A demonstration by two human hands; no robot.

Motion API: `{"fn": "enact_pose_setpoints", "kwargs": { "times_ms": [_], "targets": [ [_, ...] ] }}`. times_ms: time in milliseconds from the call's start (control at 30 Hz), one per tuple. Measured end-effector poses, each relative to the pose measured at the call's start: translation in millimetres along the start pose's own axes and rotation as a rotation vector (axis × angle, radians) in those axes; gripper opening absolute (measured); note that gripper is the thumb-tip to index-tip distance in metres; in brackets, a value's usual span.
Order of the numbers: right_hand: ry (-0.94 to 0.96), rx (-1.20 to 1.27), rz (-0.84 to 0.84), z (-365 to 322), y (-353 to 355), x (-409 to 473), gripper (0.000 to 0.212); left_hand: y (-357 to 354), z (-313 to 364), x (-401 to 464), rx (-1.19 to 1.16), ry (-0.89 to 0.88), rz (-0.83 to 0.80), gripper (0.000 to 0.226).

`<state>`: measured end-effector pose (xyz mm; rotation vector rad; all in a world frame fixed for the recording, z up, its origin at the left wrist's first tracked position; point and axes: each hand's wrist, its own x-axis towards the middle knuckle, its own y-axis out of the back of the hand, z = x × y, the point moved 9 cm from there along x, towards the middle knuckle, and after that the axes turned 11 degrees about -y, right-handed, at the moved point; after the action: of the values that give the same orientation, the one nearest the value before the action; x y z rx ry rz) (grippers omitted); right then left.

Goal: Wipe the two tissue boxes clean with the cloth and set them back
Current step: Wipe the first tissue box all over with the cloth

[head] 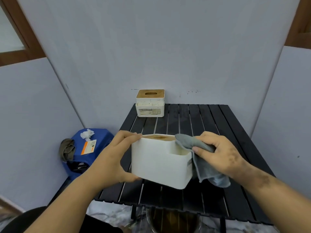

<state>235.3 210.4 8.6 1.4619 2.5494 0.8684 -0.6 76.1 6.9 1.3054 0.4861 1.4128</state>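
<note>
I'm looking at the near tissue box (159, 163), sitting low in the middle of the frame, lifted and tilted just above the front of the black slatted counter (210, 121). My left hand (111, 158) is gripping its left end, fingers curled over the wooden lid edge and thumb tucked under the base. My right hand (220, 155) is pinching the grey cloth (200, 158), bunched between thumb and fingers, and pressing it against the box's upper right corner by the side compartment, with the loose end hanging down the right wall.

So I'm reading this as the wiping step on the first box, working the right side and top rim. The second tissue box (150, 103) is standing upright at the far left corner of the counter, middle of the frame, well apart from both hands; whether it is already wiped, I can't tell.

Next move, as I judge it: drawing the cloth along the remaining faces while the left hand is turning the box, then setting it down flat on the slats.
</note>
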Motion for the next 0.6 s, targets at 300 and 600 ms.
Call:
{"fn": "enact_pose_setpoints", "kwargs": {
  "times_ms": [300, 600],
  "targets": [
    [0.177, 0.029, 0.035, -56.5, 0.6, -19.4, 0.022, -11.1, 19.2, -2.8, 0.103, -0.137, -0.006, 0.111],
    [-0.227, -0.178, -0.053, -12.7, -10.9, 13.8, 0.013, -21.5, 40.1, -2.9, 0.189, -0.246, -0.005, 0.111]
  ]
}}
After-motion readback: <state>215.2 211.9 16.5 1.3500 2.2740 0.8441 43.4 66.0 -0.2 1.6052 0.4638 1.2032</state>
